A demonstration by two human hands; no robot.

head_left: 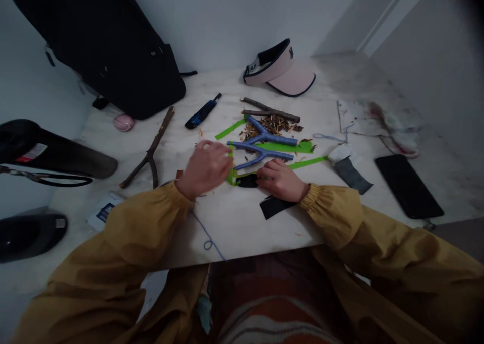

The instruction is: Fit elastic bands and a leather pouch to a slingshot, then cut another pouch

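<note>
My left hand (207, 167) is closed and slightly blurred, with a bright green flat band (231, 171) running down at its fingertips. Pinched at the fingers of my right hand (283, 180) is a small black patch (246, 180), joined to the green band. Just beyond both hands lies a forked stick wrapped in blue-purple cord (260, 153). A second wrapped fork (264, 133) sits behind it, over another wide green strip (307, 147). Under my right wrist, a black strip (278, 207) rests on the table.
Wood shavings (278, 125) and bare sticks (270, 107) lie behind the forks. Around them are a cutter knife (202, 113), bare forked branch (150, 150), pink visor (285, 71), phone (408, 185), grey strip (353, 174), black bottle (71, 150) and black bag (113, 46).
</note>
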